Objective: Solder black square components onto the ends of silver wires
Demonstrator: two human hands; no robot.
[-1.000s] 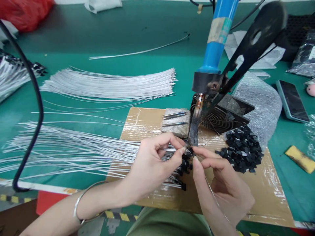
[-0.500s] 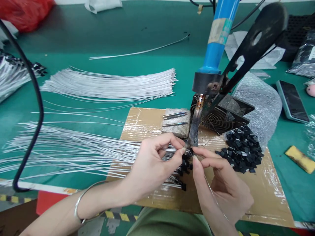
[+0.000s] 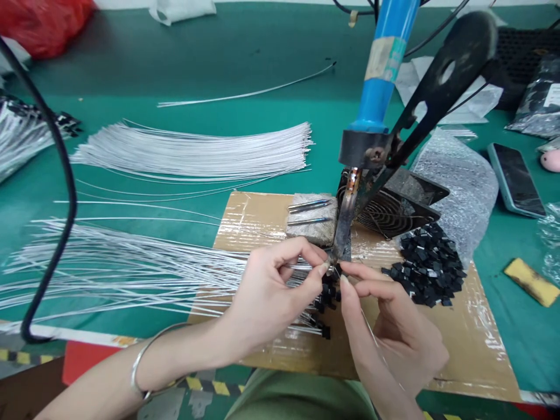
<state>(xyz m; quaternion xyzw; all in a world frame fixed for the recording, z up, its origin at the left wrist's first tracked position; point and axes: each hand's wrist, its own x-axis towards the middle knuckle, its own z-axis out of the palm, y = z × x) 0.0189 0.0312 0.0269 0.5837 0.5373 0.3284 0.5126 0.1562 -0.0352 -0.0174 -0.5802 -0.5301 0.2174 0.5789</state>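
Note:
Under the tip of a blue-handled soldering iron (image 3: 347, 219), both hands meet over the cardboard (image 3: 472, 350). My left hand (image 3: 280, 291) pinches a white wire end between thumb and forefinger; a small metallic piece shows at the fingertips. Just right of it, my right hand (image 3: 389, 321) holds a thin silvery wire (image 3: 371, 335) that trails down across the palm. The exact contact at the iron's tip is too small to tell. White wires (image 3: 175, 262) pass beneath my left hand, with black connectors (image 3: 326, 332) at their right ends.
Black connector pieces (image 3: 431, 265) lie heaped at the right, before a small fan (image 3: 389, 213). Spare tips rest on a grey block (image 3: 312, 233). A white wire bundle (image 3: 196, 151) lies behind. A phone (image 3: 516, 178) and yellow sponge (image 3: 531, 282) are far right; a black cable (image 3: 65, 169) hangs left.
The iron's handle and bracket have tilted slightly to the left. Both hands keep nearly the same pose beneath its tip, and the whole view has shifted a little.

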